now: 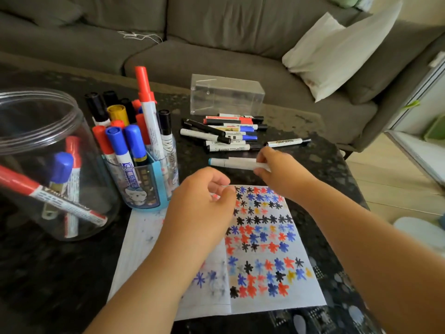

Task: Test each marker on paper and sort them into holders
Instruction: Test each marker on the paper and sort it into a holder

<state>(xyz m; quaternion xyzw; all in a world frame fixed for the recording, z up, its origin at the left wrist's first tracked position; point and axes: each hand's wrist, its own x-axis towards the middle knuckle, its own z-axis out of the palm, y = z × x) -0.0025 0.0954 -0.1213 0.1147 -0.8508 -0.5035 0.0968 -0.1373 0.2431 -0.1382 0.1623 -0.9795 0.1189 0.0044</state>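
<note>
Item: white marker, pale barrel with a light-blue end pointing toward the table's left side, lying level above the table just beyond the far edge of the paper; the right hand pinches it at its right end, fingers curled round the barrel, seemingly to free the other end for uncapping, though whether a cap is on cannot be told; left hand hovers over the paper's far-left part, fingers loosely curled with thumb near fingertips, a small reddish speck between them too blurred to name; likely poised to pull the cap or steady the sheet. Paper: white, near the table's front edge, its right half filled with rows of red, blue, black and yellow star marks, so testing looks well advanced. Untested pile: markers lying side by side toward the far edge, in front of a clear plastic box. Holders: blue cup touching the paper's far-left corner, packed upright with red, blue, black and yellow caps; clear jar at the left edge, holding a few red and blue markers.
</note>
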